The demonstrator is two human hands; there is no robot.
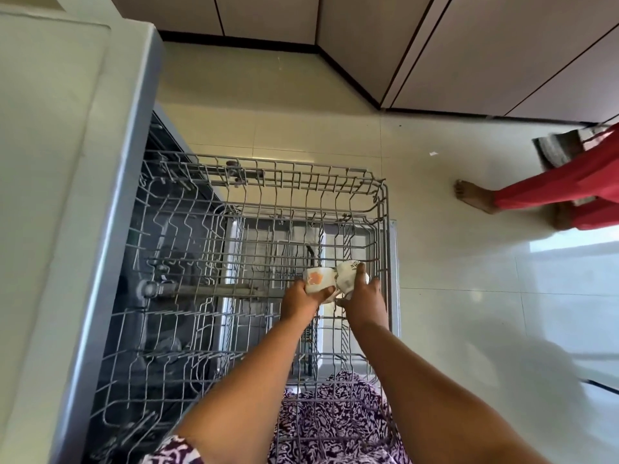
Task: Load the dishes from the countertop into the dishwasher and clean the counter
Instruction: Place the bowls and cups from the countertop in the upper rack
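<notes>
Pale floor tiles surround the pulled-out upper rack [268,202], otherwise bare. Your left hand [301,298] grips an orange-flowered cup [316,279], your right hand [363,301] a second cup [348,274], low over its front. Loading has barely begun.

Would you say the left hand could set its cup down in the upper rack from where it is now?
Probably yes. The left hand grips the orange-flowered cup right over the upper rack, whose wire floor below looks bare. Only the right hand with its own cup crowds one side.
</notes>
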